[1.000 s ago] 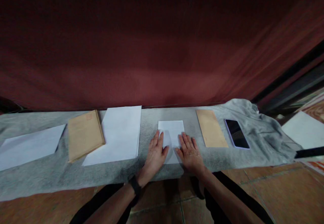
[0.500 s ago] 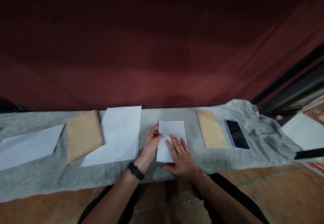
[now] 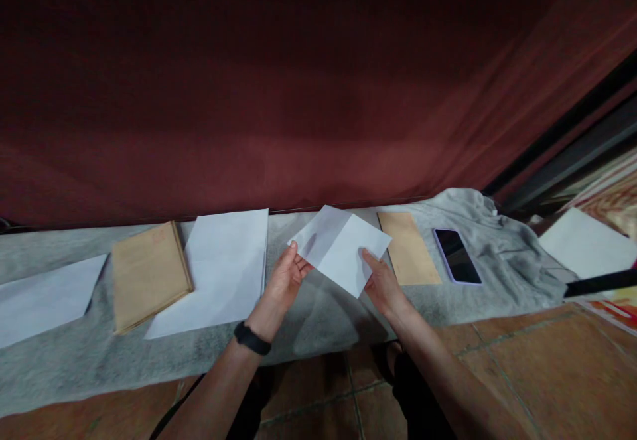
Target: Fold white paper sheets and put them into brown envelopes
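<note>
Between my two hands a creased white sheet of paper (image 3: 351,251) is lifted above the grey cloth, tilted, with a fold line across it. My left hand (image 3: 287,273), a dark band on its wrist, pinches the paper's left corner between thumb and fingers. At the right edge my right hand (image 3: 381,284) grips it, thumb on top and fingers underneath, mostly hidden. Just beyond my right hand lies a single tan envelope (image 3: 412,251). A stack of white sheets (image 3: 229,261) rests left of my left hand.
A pile of tan envelopes (image 3: 146,274) overlaps the white sheets, and another white sheet (image 3: 50,297) lies at far left. A phone (image 3: 456,256) sits right of the envelope. The grey cloth (image 3: 199,354) covers the long surface before a dark red curtain (image 3: 298,95).
The folded paper was flat on the cloth under my hands. Now it is raised, turned and opened along its crease, held at both sides. The view has shifted slightly.
</note>
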Action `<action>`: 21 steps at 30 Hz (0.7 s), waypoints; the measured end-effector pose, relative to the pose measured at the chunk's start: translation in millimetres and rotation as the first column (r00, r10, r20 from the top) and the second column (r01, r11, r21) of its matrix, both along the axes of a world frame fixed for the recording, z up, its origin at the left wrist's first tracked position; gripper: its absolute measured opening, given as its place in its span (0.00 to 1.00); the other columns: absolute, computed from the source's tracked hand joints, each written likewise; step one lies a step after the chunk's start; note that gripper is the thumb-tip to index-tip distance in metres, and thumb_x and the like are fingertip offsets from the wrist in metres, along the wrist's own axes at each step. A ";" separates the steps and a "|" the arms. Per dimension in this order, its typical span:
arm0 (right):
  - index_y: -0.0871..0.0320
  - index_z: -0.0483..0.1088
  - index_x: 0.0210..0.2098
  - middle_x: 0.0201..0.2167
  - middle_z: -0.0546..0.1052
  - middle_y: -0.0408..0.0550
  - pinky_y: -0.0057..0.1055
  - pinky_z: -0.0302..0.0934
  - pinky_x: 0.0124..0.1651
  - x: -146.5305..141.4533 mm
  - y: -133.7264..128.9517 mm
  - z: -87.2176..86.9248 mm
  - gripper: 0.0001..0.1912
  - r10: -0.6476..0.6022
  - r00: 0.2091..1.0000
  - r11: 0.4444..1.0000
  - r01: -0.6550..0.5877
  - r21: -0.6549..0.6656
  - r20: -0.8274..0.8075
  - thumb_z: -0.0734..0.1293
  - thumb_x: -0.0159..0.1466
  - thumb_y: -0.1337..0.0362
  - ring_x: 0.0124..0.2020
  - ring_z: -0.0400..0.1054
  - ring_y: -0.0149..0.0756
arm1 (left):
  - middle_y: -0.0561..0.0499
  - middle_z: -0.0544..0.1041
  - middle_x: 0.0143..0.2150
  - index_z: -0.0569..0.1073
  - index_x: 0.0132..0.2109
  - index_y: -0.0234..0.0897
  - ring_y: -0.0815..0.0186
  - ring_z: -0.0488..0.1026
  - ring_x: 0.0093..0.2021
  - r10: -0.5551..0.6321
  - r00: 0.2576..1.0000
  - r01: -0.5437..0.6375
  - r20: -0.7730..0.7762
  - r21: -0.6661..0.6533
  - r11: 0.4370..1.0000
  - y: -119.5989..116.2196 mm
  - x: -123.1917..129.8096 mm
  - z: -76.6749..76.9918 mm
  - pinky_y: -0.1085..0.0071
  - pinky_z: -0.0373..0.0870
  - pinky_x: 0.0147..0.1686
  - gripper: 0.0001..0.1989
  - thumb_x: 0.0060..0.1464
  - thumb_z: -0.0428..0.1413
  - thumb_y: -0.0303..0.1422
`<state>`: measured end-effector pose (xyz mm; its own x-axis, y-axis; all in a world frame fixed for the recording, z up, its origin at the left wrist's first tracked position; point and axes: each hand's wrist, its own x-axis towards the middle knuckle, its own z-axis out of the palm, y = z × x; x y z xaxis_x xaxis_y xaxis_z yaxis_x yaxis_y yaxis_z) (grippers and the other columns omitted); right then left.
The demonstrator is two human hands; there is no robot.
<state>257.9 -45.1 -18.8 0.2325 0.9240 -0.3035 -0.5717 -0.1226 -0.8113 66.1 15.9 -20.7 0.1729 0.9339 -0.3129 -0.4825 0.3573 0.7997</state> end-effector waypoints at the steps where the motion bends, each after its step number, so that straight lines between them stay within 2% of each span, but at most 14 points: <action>1: 0.55 0.74 0.47 0.43 0.83 0.49 0.37 0.73 0.44 0.8 0.6 -5.5 0.22 0.015 1.000 0.999 -0.015 -0.034 -0.008 0.74 0.57 0.52 0.43 0.78 0.45 | 0.46 0.81 0.44 0.76 0.46 0.37 0.62 0.78 0.42 0.020 0.999 -0.019 -0.031 0.026 0.999 1.5 -2.5 -1.6 0.69 0.74 0.41 0.24 0.46 0.68 0.47; 5: 0.57 0.76 0.38 0.33 0.82 0.47 0.33 0.70 0.37 10.5 3.7 -22.2 0.18 0.028 0.997 0.989 -0.017 -0.150 0.072 0.77 0.49 0.59 0.34 0.76 0.40 | 0.55 0.79 0.31 0.77 0.40 0.36 0.70 0.73 0.29 0.134 0.956 -0.100 -0.261 0.139 0.985 7.3 -11.9 -9.6 0.76 0.65 0.28 0.19 0.39 0.70 0.35; 7: 0.56 0.76 0.36 0.32 0.81 0.45 0.32 0.69 0.35 18.9 5.4 -24.0 0.19 0.012 0.989 0.985 0.014 -0.170 0.148 0.77 0.46 0.59 0.32 0.74 0.38 | 0.54 0.80 0.31 0.78 0.42 0.35 0.69 0.73 0.28 0.111 0.931 -0.047 -0.348 0.188 0.981 11.6 -16.8 -11.8 0.75 0.65 0.27 0.17 0.41 0.67 0.33; 9: 0.56 0.76 0.37 0.32 0.80 0.44 0.31 0.68 0.33 27.9 6.0 -22.4 0.19 0.028 0.976 0.986 0.009 -0.166 0.214 0.77 0.46 0.58 0.32 0.73 0.37 | 0.53 0.81 0.34 0.77 0.45 0.35 0.66 0.76 0.31 0.060 0.917 0.037 -0.395 0.233 0.972 17.1 -22.3 -12.9 0.72 0.69 0.31 0.19 0.42 0.64 0.31; 12: 0.55 0.77 0.38 0.31 0.79 0.43 0.29 0.65 0.30 37.1 3.2 -18.6 0.20 0.188 0.936 0.972 -0.133 -0.195 0.299 0.76 0.46 0.57 0.32 0.72 0.36 | 0.52 0.81 0.35 0.73 0.50 0.36 0.62 0.78 0.35 0.019 0.904 0.109 -0.426 0.275 0.955 26.6 -29.6 -17.1 0.67 0.73 0.37 0.23 0.43 0.62 0.30; 14: 0.55 0.77 0.39 0.28 0.77 0.40 0.27 0.62 0.28 37.9 -0.7 -17.4 0.19 0.329 0.879 0.938 -0.259 -0.232 0.347 0.75 0.47 0.59 0.30 0.70 0.34 | 0.54 0.80 0.32 0.71 0.54 0.36 0.64 0.77 0.31 0.048 0.881 0.104 -0.471 0.293 0.950 33.0 -31.7 -23.6 0.69 0.72 0.34 0.26 0.45 0.61 0.30; 18: 0.54 0.77 0.39 0.24 0.74 0.37 0.24 0.58 0.26 29.2 -9.8 -17.9 0.15 0.535 0.714 0.845 -0.454 -0.283 0.451 0.72 0.51 0.63 0.25 0.66 0.30 | 0.59 0.73 0.26 0.66 0.62 0.36 0.68 0.72 0.26 0.170 0.749 0.115 -0.640 0.379 0.918 43.3 -27.0 -38.4 0.72 0.69 0.29 0.30 0.50 0.58 0.27; 21: 0.55 0.77 0.41 0.24 0.74 0.38 0.25 0.61 0.28 24.8 -14.7 -18.9 0.12 0.619 0.606 0.782 -0.534 -0.321 0.500 0.70 0.56 0.65 0.24 0.68 0.30 | 0.54 0.77 0.34 0.67 0.63 0.38 0.66 0.76 0.32 0.232 0.595 0.214 -0.770 0.430 0.877 44.5 -19.8 -42.5 0.69 0.74 0.38 0.29 0.54 0.56 0.25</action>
